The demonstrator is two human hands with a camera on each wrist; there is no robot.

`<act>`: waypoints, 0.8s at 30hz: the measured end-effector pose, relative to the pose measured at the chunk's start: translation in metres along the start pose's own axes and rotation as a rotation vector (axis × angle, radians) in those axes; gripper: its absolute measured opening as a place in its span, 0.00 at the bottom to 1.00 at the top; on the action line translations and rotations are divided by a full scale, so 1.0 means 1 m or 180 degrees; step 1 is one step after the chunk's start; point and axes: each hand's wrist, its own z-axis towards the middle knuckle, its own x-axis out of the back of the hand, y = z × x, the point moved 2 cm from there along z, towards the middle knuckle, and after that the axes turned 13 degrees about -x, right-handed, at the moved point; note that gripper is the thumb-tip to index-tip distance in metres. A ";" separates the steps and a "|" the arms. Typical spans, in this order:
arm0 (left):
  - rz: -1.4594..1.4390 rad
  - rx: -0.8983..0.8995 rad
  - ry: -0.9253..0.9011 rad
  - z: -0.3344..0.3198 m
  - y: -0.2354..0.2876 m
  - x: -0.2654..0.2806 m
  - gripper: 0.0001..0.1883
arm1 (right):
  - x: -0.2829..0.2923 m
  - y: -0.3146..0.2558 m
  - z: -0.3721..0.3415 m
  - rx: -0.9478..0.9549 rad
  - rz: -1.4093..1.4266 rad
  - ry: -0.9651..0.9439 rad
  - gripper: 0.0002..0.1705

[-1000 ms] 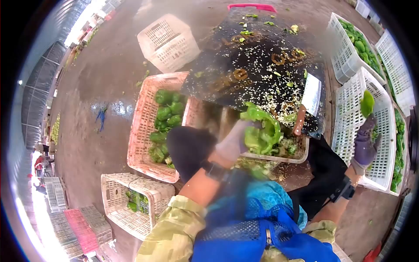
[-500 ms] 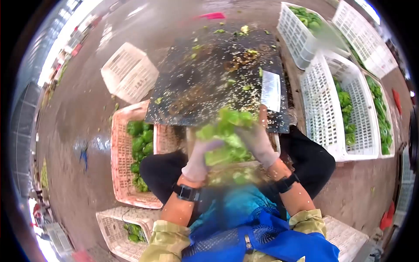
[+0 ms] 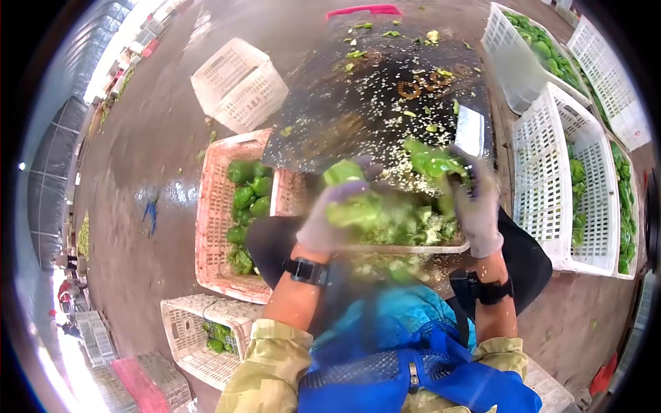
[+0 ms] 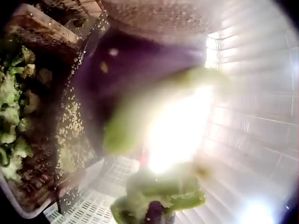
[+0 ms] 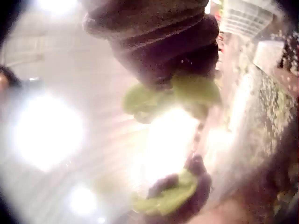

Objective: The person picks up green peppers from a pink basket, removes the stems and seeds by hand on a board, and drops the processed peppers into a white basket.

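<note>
Both hands wear thin gloves with purple-stained fingers. My left hand (image 3: 327, 220) grips a piece of green bell pepper (image 3: 354, 208) over the front tray (image 3: 413, 248); the piece is blurred. To its right, my right hand (image 3: 480, 210) holds another opened green pepper piece (image 3: 437, 162) above the near edge of the black board (image 3: 310, 131). The left wrist view shows a pepper piece (image 4: 121, 123) under the purple fingers. A cleaver (image 3: 470, 131) lies on the board, its handle hidden behind the right hand. Pepper cores and scraps (image 3: 413, 224) fill the tray.
Pale seeds and scraps litter the board. A pinkish crate (image 3: 210, 206) with whole green peppers (image 3: 242, 197) stands at left, an upturned white crate (image 3: 239, 86) beyond it. White crates (image 3: 537, 144) with pepper pieces line the right. Another crate (image 3: 182, 330) lies near the left elbow.
My right hand has come from the right-hand white crate to the left hand at the pepper. The hands have since moved apart, each with a piece of it.
</note>
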 end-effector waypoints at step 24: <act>-0.2587 0.0723 -0.0114 0.009 -0.026 -0.021 0.34 | 0.149 0.094 0.013 -0.1363 0.4243 -0.0971 0.34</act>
